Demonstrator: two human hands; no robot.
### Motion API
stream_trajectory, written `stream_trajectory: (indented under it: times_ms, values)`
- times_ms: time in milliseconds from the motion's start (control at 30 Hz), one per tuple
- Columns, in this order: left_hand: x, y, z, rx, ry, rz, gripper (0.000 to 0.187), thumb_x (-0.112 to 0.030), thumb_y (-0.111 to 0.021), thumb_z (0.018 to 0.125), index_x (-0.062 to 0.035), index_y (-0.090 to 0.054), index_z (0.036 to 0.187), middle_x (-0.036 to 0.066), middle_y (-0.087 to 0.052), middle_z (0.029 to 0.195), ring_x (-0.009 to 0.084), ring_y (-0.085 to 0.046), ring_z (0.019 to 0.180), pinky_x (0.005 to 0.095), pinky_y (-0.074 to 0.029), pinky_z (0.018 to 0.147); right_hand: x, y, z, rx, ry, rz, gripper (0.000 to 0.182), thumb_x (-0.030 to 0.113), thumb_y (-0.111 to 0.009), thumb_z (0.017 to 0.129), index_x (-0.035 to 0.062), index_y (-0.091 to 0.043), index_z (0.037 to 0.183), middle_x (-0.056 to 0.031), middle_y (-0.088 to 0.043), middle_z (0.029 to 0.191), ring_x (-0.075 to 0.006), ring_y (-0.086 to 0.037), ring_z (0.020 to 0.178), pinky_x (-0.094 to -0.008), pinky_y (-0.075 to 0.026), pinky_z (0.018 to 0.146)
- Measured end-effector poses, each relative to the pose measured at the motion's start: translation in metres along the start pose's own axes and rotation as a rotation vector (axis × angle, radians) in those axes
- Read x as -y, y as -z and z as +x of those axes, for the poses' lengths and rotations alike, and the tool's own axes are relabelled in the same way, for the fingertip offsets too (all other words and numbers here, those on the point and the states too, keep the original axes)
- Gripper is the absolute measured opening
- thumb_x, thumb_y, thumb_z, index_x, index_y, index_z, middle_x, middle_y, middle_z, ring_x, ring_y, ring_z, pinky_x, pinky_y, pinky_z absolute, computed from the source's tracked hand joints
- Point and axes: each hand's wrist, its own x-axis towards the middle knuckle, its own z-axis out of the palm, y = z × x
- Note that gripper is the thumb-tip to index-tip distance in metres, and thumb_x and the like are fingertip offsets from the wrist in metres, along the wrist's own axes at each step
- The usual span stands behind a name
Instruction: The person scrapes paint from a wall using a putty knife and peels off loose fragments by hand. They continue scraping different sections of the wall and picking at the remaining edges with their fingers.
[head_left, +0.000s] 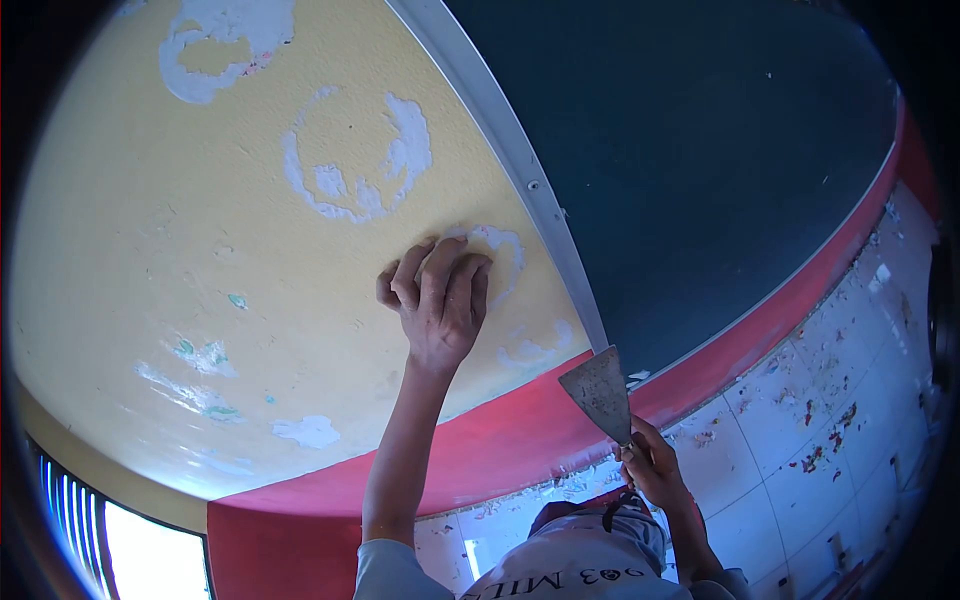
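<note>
Scraper [600, 395] clamped by its handle [628, 460] in the closed right hand [652, 465], low and beside the body, blade tilted upward at the foot of the metal trim [503, 130]. Held there perhaps to keep the blade away from the left hand [440, 310] while leaving room for close work with bare fingers. Impossible to judge any contact between blade and trim.

Higher up, with arm outstretched, left fingers bent and slightly apart, set against the yellow wall [350, 270] at the edge of a pale ring [507, 245]. Probably curled so as to bring the nails to that edge. Tips partly hidden; no telling of anything pinched beneath them.

Around the hand, a surface scarred with whitish patches [410, 145], ragged-edged, some roughly circular, with small green flecks lower down. Beyond the trim, a broad dark board [720, 180], bordered underneath by a red band [540, 420] along the wall. Below, pale floor tiles [780, 510] strewn with chips and coloured scraps [815, 460], thickest near the wall. At the lower left, a bright window [155, 550] beside dark bars [70, 510]. Nearest, a light shirt [570, 570] with dark lettering.
</note>
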Motion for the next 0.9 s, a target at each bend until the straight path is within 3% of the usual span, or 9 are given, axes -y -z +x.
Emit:
stream_trajectory:
  times_ms: [100,300,400,500,600,700,733,867,900]
  values:
    - [0.003,0.006,-0.002,0.091,-0.145,-0.036,0.012,-0.014,-0.075,0.072,-0.0154,-0.064,0.077,-0.001,-0.058,0.108,0.0234,-0.049,0.108,0.0409,-0.031,0.093,-0.002,-0.004,-0.004,-0.037,-0.008,0.004,0.049,0.004,-0.048,0.092,0.0038,-0.038,0.140,-0.0033,-0.052,0.078,-0.0059,-0.048,0.057,-0.0225,-0.040,0.049]
    - [0.010,0.011,-0.024,-0.007,-0.073,-0.326,0.021,-0.017,-0.080,0.066,-0.0200,-0.060,0.072,-0.003,-0.061,0.103,0.0213,-0.052,0.106,0.0439,-0.033,0.095,-0.001,-0.011,-0.014,-0.074,-0.065,0.022,0.050,0.003,-0.049,0.091,0.0042,-0.038,0.140,-0.0040,-0.053,0.080,-0.0062,-0.049,0.060,-0.0220,-0.042,0.052]
    - [0.005,0.006,-0.032,-0.042,-0.050,-0.226,0.022,-0.015,-0.080,0.066,-0.0197,-0.061,0.075,-0.004,-0.062,0.104,0.0218,-0.053,0.107,0.0465,-0.034,0.097,0.000,-0.013,-0.021,-0.100,-0.117,0.015,0.050,0.003,-0.050,0.091,0.0040,-0.037,0.140,-0.0043,-0.054,0.081,-0.0064,-0.050,0.061,-0.0218,-0.042,0.054]
    - [0.010,0.010,-0.034,0.002,-0.176,-0.269,0.019,-0.018,-0.076,0.071,-0.0135,-0.061,0.083,0.008,-0.059,0.116,0.0304,-0.048,0.114,0.0513,-0.032,0.099,0.000,-0.011,-0.025,-0.117,-0.145,0.000,0.050,0.004,-0.050,0.091,0.0036,-0.037,0.140,-0.0044,-0.054,0.082,-0.0064,-0.050,0.062,-0.0220,-0.042,0.055]
    - [-0.007,0.008,-0.017,0.133,-0.006,-0.059,0.035,-0.027,-0.072,0.078,-0.0123,-0.062,0.107,0.015,-0.048,0.134,0.0360,-0.038,0.128,0.0561,-0.026,0.104,-0.006,-0.010,-0.028,-0.114,-0.131,0.008,0.050,0.004,-0.051,0.091,0.0032,-0.038,0.140,-0.0047,-0.055,0.083,-0.0067,-0.050,0.062,-0.0223,-0.042,0.055]
    - [-0.027,0.001,-0.019,0.490,0.029,0.018,0.056,-0.038,-0.065,0.083,-0.0121,-0.052,0.131,0.018,-0.035,0.146,0.0387,-0.024,0.138,0.0589,-0.019,0.107,-0.008,-0.009,-0.029,-0.116,-0.142,0.012,0.050,0.005,-0.051,0.091,0.0028,-0.038,0.139,-0.0047,-0.055,0.084,-0.0070,-0.050,0.063,-0.0225,-0.043,0.055]
    - [-0.029,-0.003,-0.028,0.575,-0.062,0.032,0.067,-0.042,-0.058,0.086,-0.0117,-0.038,0.142,0.017,-0.030,0.150,0.0354,-0.019,0.141,0.0570,-0.018,0.109,-0.008,-0.009,-0.029,-0.119,-0.153,0.012,0.050,0.005,-0.052,0.091,0.0027,-0.038,0.139,-0.0047,-0.055,0.084,-0.0071,-0.050,0.064,-0.0226,-0.043,0.055]
    - [-0.026,0.002,-0.041,0.767,-0.483,-0.165,0.049,-0.026,-0.051,0.090,-0.0078,-0.047,0.135,0.009,-0.031,0.151,0.0243,-0.023,0.142,0.0478,-0.026,0.110,-0.006,-0.009,-0.029,-0.136,-0.209,0.039,0.050,0.006,-0.053,0.091,0.0024,-0.039,0.139,-0.0047,-0.055,0.084,-0.0071,-0.050,0.065,-0.0226,-0.043,0.056]
    - [-0.022,0.005,-0.042,0.752,-0.463,-0.183,0.048,-0.026,-0.051,0.089,-0.0080,-0.048,0.134,0.008,-0.032,0.150,0.0244,-0.023,0.141,0.0480,-0.025,0.110,-0.004,-0.009,-0.029,-0.134,-0.212,0.038,0.050,0.006,-0.053,0.091,0.0023,-0.039,0.139,-0.0046,-0.055,0.084,-0.0070,-0.050,0.065,-0.0226,-0.043,0.056]
